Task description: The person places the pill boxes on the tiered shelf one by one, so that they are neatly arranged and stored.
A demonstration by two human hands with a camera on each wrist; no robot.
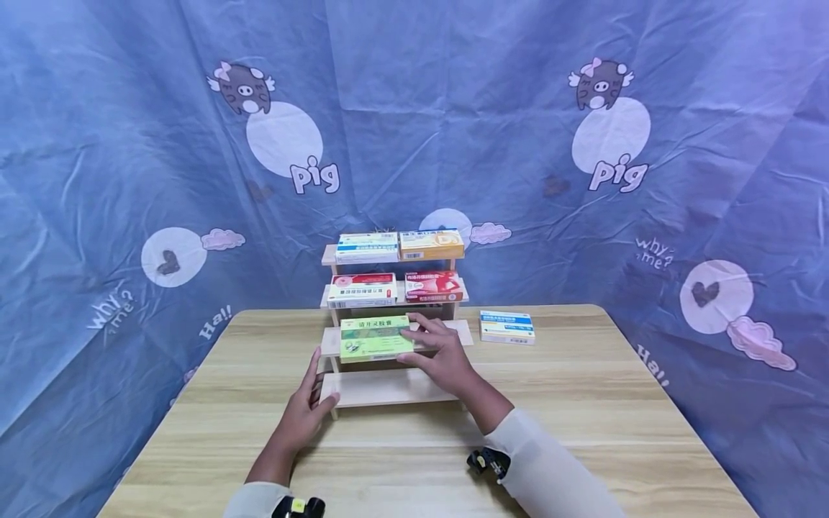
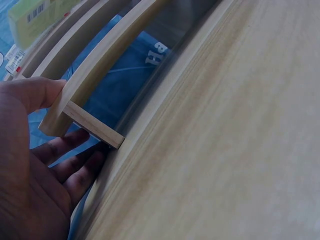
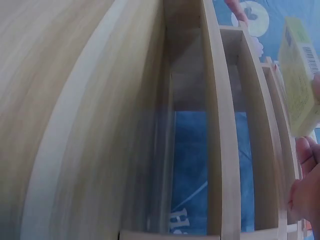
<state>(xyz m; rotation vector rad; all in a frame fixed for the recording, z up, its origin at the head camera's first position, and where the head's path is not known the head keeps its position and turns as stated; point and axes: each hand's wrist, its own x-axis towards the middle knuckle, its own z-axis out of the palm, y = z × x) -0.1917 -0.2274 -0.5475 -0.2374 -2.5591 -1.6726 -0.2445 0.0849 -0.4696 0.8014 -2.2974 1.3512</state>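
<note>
A small wooden rack of stepped shelves point(image 1: 391, 388) stands on the table. At its left side, my left hand point(image 1: 303, 406) grips the end of the lowest board; in the left wrist view the thumb lies on top and the fingers point(image 2: 75, 165) are curled beneath, around the leg. A green medicine box point(image 1: 372, 338) is pinched at its right end by my right hand point(image 1: 443, 356), and it overlaps the left part of the second shelf from the bottom. From the right wrist, the same medicine box point(image 3: 298, 75) appears tilted beside the boards.
On the top shelf sit a blue-and-white box point(image 1: 367, 247) and an orange-and-white one point(image 1: 432, 244). Below them are a red-and-white box point(image 1: 362, 291) and a red box point(image 1: 432, 286). Another blue-and-white box point(image 1: 507, 328) lies on the table point(image 1: 570, 403) to the right.
</note>
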